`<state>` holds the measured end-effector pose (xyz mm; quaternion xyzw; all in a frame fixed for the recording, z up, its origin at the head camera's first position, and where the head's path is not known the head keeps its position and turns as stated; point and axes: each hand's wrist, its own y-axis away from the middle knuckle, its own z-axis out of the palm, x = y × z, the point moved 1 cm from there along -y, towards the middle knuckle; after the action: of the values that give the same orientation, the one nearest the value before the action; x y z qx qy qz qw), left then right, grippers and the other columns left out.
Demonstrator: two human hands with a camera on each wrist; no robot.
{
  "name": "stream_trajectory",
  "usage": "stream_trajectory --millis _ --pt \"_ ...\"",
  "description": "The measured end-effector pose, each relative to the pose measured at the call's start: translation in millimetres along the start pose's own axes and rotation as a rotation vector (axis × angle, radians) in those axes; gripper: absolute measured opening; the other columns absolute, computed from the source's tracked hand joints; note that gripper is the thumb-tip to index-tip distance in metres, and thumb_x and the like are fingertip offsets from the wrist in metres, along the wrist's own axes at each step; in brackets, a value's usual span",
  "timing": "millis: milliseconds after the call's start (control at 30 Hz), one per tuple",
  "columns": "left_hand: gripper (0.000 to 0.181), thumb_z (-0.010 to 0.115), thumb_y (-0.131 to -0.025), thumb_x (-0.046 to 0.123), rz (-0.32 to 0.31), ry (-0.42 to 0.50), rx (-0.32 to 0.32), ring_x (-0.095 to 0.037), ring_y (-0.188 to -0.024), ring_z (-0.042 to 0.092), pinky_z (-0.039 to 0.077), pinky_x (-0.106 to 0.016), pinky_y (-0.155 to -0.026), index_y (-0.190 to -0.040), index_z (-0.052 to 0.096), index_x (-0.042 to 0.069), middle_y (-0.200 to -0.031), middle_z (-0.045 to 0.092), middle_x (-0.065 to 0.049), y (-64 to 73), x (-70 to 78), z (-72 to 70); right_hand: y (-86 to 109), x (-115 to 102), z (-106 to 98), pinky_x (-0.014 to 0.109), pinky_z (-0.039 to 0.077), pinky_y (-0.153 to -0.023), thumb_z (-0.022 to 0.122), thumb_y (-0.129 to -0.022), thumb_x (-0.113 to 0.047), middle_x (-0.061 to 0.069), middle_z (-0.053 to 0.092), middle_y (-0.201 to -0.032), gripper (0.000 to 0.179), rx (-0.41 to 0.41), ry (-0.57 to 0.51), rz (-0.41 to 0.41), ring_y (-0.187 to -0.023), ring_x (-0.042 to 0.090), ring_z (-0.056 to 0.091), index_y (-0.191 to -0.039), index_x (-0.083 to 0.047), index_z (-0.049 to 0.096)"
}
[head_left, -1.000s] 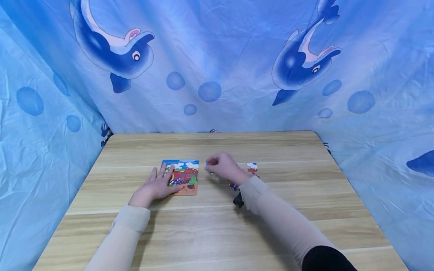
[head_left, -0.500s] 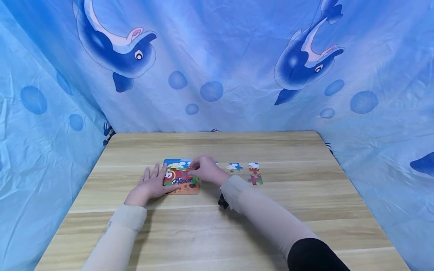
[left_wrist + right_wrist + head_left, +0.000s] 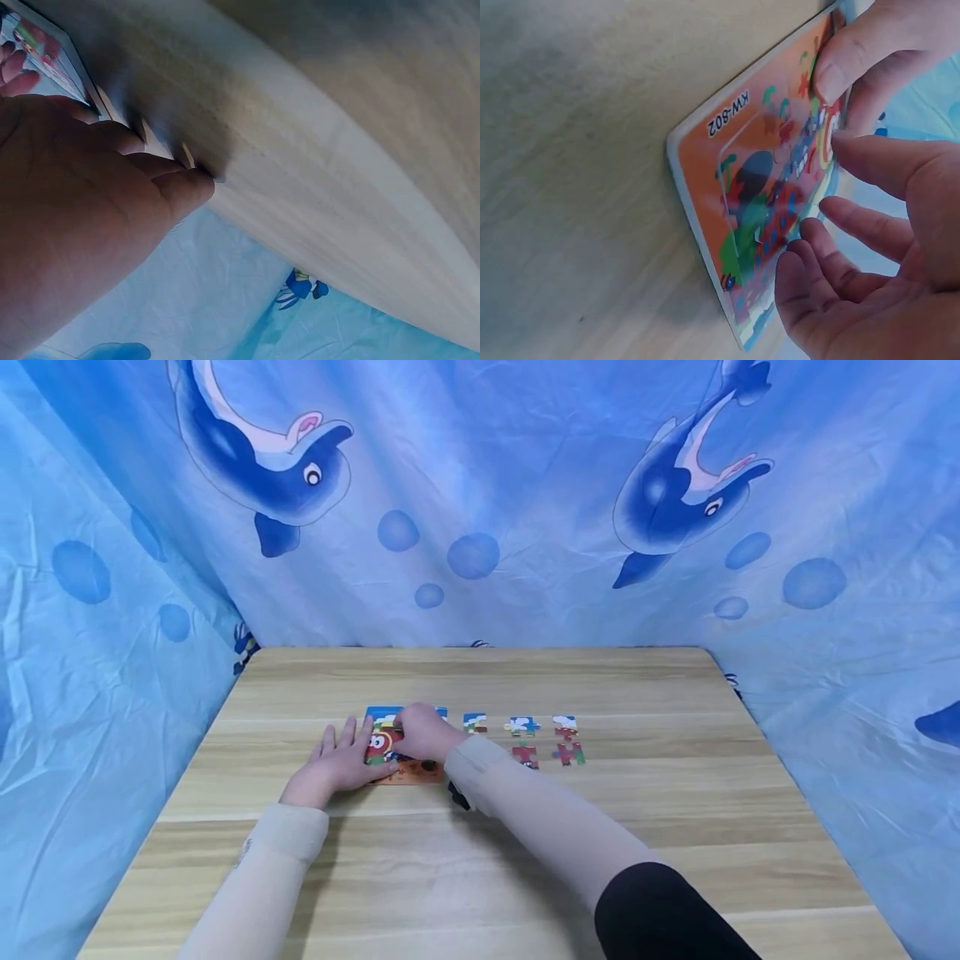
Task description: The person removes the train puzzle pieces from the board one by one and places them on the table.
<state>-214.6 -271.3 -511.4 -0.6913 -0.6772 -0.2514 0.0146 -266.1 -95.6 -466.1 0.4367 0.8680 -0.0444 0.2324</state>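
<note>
A small jigsaw board [image 3: 408,773] with a red cartoon train, orange ground and blue sky lies left of the table's middle. My left hand [image 3: 336,768] is spread along its left side, thumb on the picture; in the right wrist view the left thumb [image 3: 840,71] rests on the board's face. Over the board reaches my right hand [image 3: 427,732], fingers bent, their tips at the picture. In the right wrist view a gap separates its thumb from its fingers, and nothing shows between them. The right hand hides part of the picture.
Several loose jigsaw pieces lie right of the board: a blue-and-white one [image 3: 475,722], another blue one [image 3: 522,725] and a red-and-green one [image 3: 570,754] among them. My right sleeve [image 3: 540,810] crosses the table [image 3: 420,893]. A blue dolphin curtain [image 3: 480,510] surrounds it.
My right hand has moved left from beside the loose pieces onto the board. The blue-and-white piece that was at its fingertips now lies uncovered on the table. The left hand stays in place.
</note>
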Motion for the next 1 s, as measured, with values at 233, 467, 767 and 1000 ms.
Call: stream_trajectory --millis 233,467,767,1000 --pt "0.135 0.043 -0.074 0.096 -0.017 -0.004 -0.009 -0.053 -0.144 -0.021 -0.003 -0.071 -0.112 -0.163 -0.005 0.006 -0.166 -0.012 -0.025 -0.8 -1.7 3.0 -12.6 1 9 0.028 0.049 -0.093 0.074 -0.096 -0.029 -0.003 0.072 -0.113 0.033 0.008 0.057 -0.010 -0.105 0.011 0.062 -0.124 -0.012 0.074" --pt "0.137 0.046 -0.073 0.095 -0.017 0.015 -0.006 -0.052 -0.145 -0.021 -0.004 -0.071 -0.112 -0.162 -0.005 0.004 -0.166 -0.011 -0.025 -0.2 -0.1 0.1 -12.8 -6 5 0.023 0.049 -0.086 0.075 -0.096 -0.026 -0.006 0.071 -0.101 0.020 0.005 0.057 0.004 -0.094 0.008 0.060 -0.111 -0.014 0.079" --pt "0.138 0.040 -0.071 0.098 -0.028 -0.010 -0.017 -0.052 -0.145 -0.022 -0.003 -0.070 -0.113 -0.162 -0.007 0.005 -0.166 -0.013 -0.023 -6.0 -4.3 3.2 -16.1 -5 7 0.023 0.050 -0.084 0.075 -0.095 -0.021 -0.005 0.070 -0.103 0.020 0.013 0.000 0.009 -0.094 0.008 0.061 -0.113 -0.012 0.077" --pt "0.139 0.045 -0.072 0.096 -0.030 0.018 -0.015 -0.052 -0.144 -0.022 -0.006 -0.070 -0.112 -0.162 -0.006 0.004 -0.166 -0.012 -0.024 -2.3 -1.5 0.5 -15.5 -1 8 0.022 0.051 -0.072 0.074 -0.096 -0.016 -0.006 0.066 -0.094 0.015 0.030 -0.143 0.027 -0.082 0.007 0.059 -0.110 -0.011 0.075"
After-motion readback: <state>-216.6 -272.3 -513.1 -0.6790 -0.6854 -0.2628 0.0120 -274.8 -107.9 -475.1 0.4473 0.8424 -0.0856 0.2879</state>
